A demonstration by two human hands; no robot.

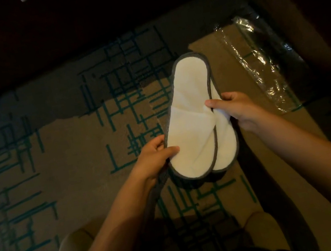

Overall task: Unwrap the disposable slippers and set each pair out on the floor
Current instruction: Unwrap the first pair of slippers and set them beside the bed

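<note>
A pair of white disposable slippers [192, 107] with dark grey trim is held in the air above the carpet, one slipper partly overlapping the other. My left hand [154, 157] grips the left edge of the front slipper near its lower end, thumb on the white surface. My right hand [234, 109] pinches the right slipper at its middle, thumb on top. A clear plastic wrapper [259, 61] lies empty on the carpet at the upper right.
The brown carpet [75, 140] has a teal line pattern. Dark furniture [55, 23] runs along the top and right sides. My two feet [75, 247] in light slippers stand at the bottom of the view.
</note>
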